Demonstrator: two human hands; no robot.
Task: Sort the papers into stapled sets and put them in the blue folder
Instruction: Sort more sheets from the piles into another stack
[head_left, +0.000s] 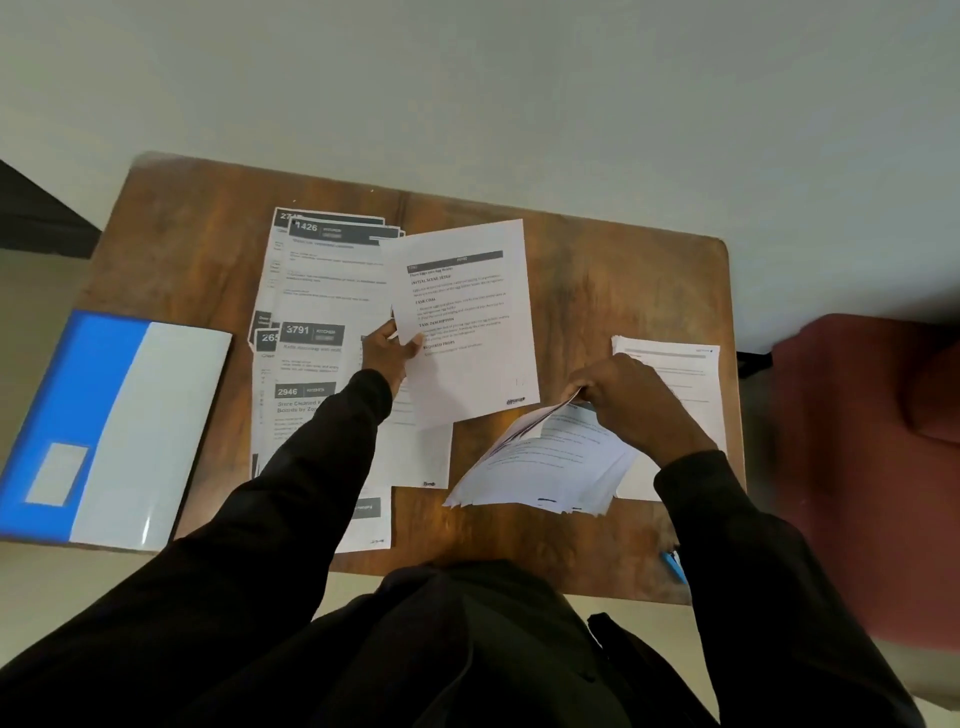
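Note:
My left hand pinches the left edge of a single printed sheet, held above the middle of the wooden table. A fanned stack of papers hangs by its top corner from my right hand, low over the table's front. Several sheets with dark numbered headers lie spread over the left half of the table. One more pile of white sheets lies at the right, partly behind my right hand. The blue folder lies shut on the table's left edge, overhanging it.
A dark red chair stands to the right of the table. A small blue object peeks out by my right sleeve at the table's front edge. The floor around is pale.

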